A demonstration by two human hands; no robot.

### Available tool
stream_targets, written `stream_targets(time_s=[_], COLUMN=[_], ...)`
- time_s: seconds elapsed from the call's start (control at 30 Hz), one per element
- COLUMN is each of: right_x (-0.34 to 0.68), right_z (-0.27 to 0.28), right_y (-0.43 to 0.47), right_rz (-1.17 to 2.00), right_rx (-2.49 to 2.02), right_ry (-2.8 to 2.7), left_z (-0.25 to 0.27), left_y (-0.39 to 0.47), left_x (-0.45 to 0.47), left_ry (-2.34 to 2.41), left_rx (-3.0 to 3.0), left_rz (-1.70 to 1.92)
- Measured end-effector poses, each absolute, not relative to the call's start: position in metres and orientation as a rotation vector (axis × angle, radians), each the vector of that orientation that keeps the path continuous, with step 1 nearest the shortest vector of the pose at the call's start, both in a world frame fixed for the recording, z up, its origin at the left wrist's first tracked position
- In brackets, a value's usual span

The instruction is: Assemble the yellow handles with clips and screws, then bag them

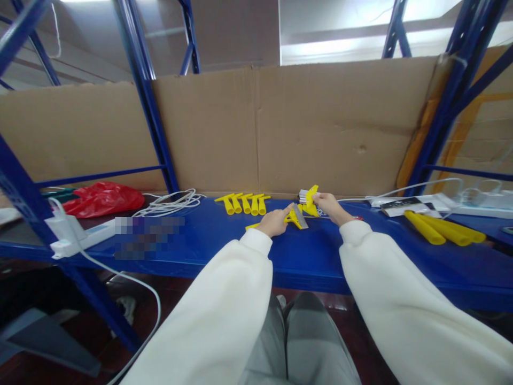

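Observation:
My left hand [273, 222] is closed round the handle of a yellow scraper [296, 217], whose flat grey metal blade points to the right. A yellow plastic piece [311, 195] is pinched between the fingers of my right hand [328, 206], just beyond the scraper. Its exact kind is too small to make out. Behind that piece lies a small stack of white strips [303, 196]. To the left of my hands, several yellow T-shaped handles [245, 204] stand in a row near the back of the blue table [216, 240].
Yellow tapered tubes [441, 230] lie at the right beside a plastic packet [406, 206] and a white power strip [497, 207]. On the left are a red plastic bag [106, 200], coiled white cable [176, 201] and another power strip [86, 235]. Cardboard [320, 128] walls the back, between blue posts.

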State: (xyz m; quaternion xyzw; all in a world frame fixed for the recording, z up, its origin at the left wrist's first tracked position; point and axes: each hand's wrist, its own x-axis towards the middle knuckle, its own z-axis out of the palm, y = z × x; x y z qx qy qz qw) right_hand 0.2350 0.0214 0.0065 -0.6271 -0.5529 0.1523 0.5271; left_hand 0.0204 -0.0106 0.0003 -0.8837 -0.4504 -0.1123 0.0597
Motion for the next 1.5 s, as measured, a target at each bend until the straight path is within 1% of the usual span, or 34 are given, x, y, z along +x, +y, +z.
stream_targets(time_s=[0.13, 0.43, 0.97, 1.2, 1.5], right_x=[0.226, 0.211, 0.210, 0.206, 0.208], right_z=[0.011, 0.013, 0.009, 0.009, 0.001], right_y=[0.009, -0.003, 0.000, 0.000, 0.010], right_rz=[0.529, 0.546, 0.466, 0.367, 0.207], right_rx=[-1.482, -1.523, -1.571, -1.608, -1.593], right_ry=[-1.476, -1.770, -1.892, -1.874, -1.753], left_z=[0.000, -0.002, -0.005, -0.003, -0.004], left_y=[-0.011, -0.007, -0.004, -0.007, -0.004], left_x=[0.022, 0.022, 0.021, 0.021, 0.020], left_ry=[-1.424, -1.421, -1.413, -1.418, -1.277], left_rx=[-2.663, -2.675, -2.709, -2.708, -2.726], left_rz=[-0.353, -0.355, -0.427, -0.453, -0.481])
